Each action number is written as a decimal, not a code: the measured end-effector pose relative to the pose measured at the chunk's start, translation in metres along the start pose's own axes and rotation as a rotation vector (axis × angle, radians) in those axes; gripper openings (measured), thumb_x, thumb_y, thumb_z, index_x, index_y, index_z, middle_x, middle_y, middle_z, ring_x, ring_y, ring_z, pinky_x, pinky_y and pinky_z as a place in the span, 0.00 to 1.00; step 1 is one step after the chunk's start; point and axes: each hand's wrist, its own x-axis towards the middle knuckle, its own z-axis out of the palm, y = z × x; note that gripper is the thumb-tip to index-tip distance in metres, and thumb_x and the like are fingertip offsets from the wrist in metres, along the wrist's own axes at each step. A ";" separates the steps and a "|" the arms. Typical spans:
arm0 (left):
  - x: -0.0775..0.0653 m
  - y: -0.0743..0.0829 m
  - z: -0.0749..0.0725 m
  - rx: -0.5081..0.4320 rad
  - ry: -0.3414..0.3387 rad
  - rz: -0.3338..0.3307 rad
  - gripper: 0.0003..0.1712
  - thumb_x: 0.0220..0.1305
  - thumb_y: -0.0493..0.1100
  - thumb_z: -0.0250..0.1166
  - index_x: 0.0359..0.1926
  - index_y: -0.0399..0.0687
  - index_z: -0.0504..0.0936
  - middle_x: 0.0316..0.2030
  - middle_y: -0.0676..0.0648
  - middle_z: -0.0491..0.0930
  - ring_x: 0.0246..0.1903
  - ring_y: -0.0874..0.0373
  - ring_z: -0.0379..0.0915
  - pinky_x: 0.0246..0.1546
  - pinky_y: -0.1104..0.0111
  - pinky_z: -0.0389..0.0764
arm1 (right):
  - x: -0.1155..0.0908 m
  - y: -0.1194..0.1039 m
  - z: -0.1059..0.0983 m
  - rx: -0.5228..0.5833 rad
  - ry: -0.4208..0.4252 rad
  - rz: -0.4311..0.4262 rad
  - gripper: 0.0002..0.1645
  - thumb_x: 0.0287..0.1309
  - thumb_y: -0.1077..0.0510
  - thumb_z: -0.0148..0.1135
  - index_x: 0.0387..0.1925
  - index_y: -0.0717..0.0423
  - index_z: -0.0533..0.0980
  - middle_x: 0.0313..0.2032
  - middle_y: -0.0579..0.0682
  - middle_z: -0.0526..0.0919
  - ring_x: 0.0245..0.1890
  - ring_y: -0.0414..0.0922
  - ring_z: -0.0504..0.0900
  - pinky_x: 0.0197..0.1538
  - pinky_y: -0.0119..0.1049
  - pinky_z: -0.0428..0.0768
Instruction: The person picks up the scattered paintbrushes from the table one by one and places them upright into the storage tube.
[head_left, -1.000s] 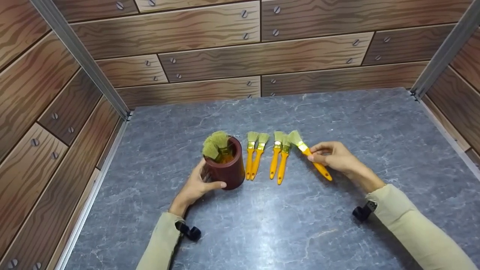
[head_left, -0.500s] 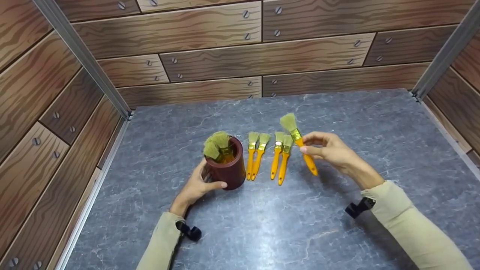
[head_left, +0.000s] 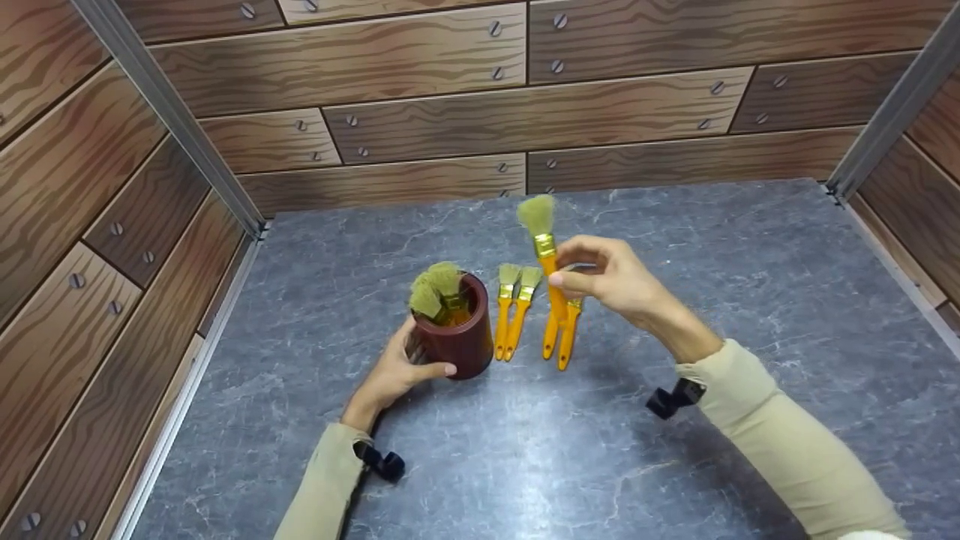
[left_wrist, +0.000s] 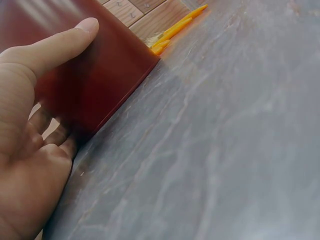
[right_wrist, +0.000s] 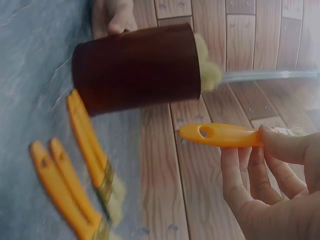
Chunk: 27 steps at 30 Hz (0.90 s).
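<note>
My left hand (head_left: 394, 369) grips a dark red cylindrical cup (head_left: 459, 346) low on its side, thumb across the front, as the left wrist view also shows. Paintbrushes (head_left: 437, 287) stand in the cup, bristles up over the rim. My right hand (head_left: 616, 283) pinches another paintbrush (head_left: 547, 244) by its orange handle, bristles up, above the table. In the right wrist view its handle end (right_wrist: 215, 135) points toward the cup, apart from it. Beneath the held paintbrush lie two paintbrushes (head_left: 568, 337), their bristles hidden behind it and the hand.
Two more paintbrushes (head_left: 513, 319) lie side by side just right of the cup. The grey marbled table (head_left: 480, 472) is bounded by wood-patterned walls (head_left: 427, 127) at the back and sides. Metal posts (head_left: 180, 120) stand at the corners.
My right hand has lifted its paintbrush off the table and carried it left toward the cup, turning it more upright. The left hand and cup have stayed in place.
</note>
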 end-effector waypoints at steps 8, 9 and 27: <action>-0.001 0.000 -0.001 -0.010 -0.007 0.025 0.60 0.56 0.34 0.83 0.84 0.54 0.59 0.77 0.46 0.70 0.79 0.51 0.62 0.81 0.59 0.63 | 0.012 -0.020 0.033 0.013 -0.032 -0.078 0.16 0.66 0.71 0.68 0.54 0.66 0.80 0.46 0.55 0.87 0.44 0.48 0.89 0.54 0.43 0.91; -0.001 0.000 -0.001 -0.011 -0.009 0.027 0.60 0.56 0.34 0.83 0.84 0.54 0.59 0.77 0.46 0.70 0.79 0.51 0.62 0.82 0.59 0.63 | 0.014 -0.022 0.036 0.010 -0.035 -0.093 0.15 0.66 0.72 0.68 0.54 0.67 0.80 0.45 0.54 0.87 0.44 0.47 0.89 0.53 0.43 0.91; 0.001 0.001 0.000 -0.031 -0.037 0.028 0.59 0.58 0.33 0.82 0.84 0.59 0.59 0.77 0.48 0.69 0.79 0.51 0.63 0.81 0.58 0.64 | 0.034 -0.038 0.084 0.013 -0.081 -0.190 0.16 0.68 0.70 0.67 0.56 0.65 0.80 0.47 0.55 0.86 0.47 0.49 0.89 0.55 0.46 0.91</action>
